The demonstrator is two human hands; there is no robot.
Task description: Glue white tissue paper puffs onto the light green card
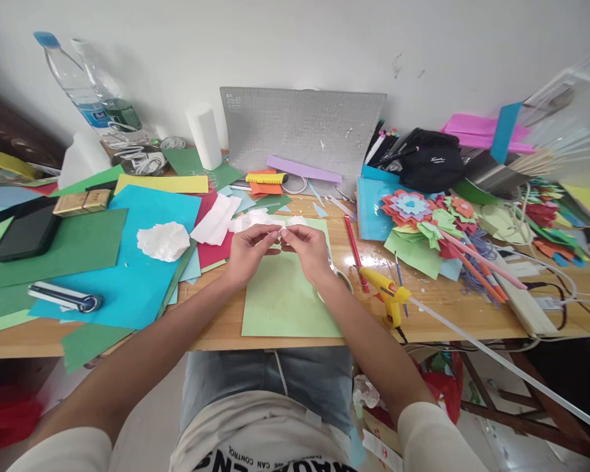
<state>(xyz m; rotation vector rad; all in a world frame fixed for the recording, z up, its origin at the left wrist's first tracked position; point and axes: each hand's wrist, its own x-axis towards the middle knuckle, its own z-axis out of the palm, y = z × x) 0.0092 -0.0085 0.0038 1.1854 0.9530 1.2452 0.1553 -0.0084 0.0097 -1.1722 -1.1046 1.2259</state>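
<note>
Silver container (492,174) holds thin sticks (545,159) while fingers (292,238) pinch a white piece (282,231).

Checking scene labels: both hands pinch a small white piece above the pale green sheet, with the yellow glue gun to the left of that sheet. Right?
One error: the head view shows the yellow glue gun to the right of the pale green sheet. The left hand and right hand do pinch a small white piece above it.
</note>
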